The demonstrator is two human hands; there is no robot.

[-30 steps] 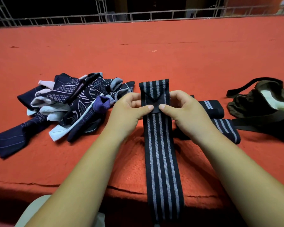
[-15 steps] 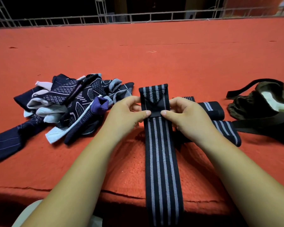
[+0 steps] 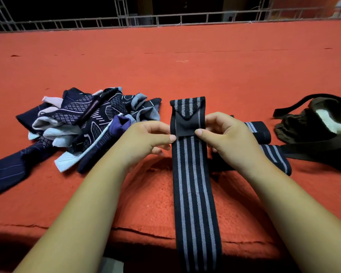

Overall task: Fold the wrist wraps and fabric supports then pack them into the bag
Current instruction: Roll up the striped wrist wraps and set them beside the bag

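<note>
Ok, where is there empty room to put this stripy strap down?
The red cloth is bare from the fabric pile and bag back to the railing. It is crowded right of the striped wrap, where folded wraps lie beside the bag.

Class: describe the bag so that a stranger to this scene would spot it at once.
Look along the orange-red carpeted surface to its right side. Beyond the two rolled black, grey-striped wraps lies a crumpled dark olive fabric bag with black straps. It alone is plain and unstriped, with something pale showing at its mouth.
</note>
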